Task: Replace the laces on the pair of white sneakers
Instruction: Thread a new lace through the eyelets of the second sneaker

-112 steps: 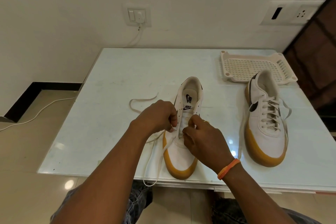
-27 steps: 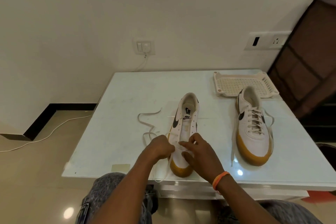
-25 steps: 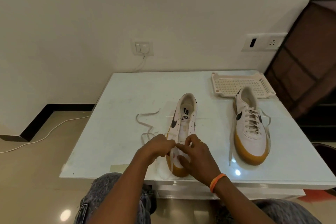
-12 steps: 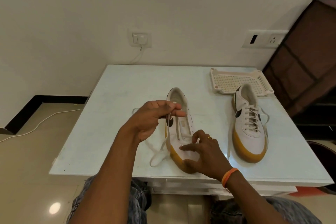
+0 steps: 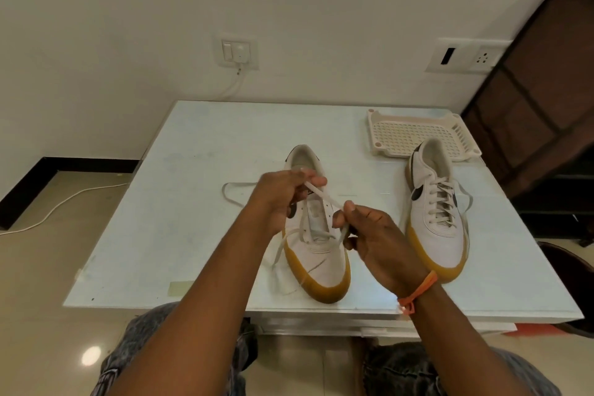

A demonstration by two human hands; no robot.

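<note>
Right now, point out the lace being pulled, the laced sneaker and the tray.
lace (image 5: 324, 198), head view, taut stretch between the hands
laced sneaker (image 5: 440, 247), head view, white toe panel
tray (image 5: 401, 133), head view, perforated floor

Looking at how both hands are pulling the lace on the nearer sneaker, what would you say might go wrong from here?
1. The left hand and right hand hold the lace above the unlaced sneaker; nothing pins the shoe, so a firm pull may tip or drag it.
2. The sneaker's toe sits near the table front edge, so dragging could take it off.
3. One slack lace end trails left of the shoe; the ends may come out uneven.
</note>
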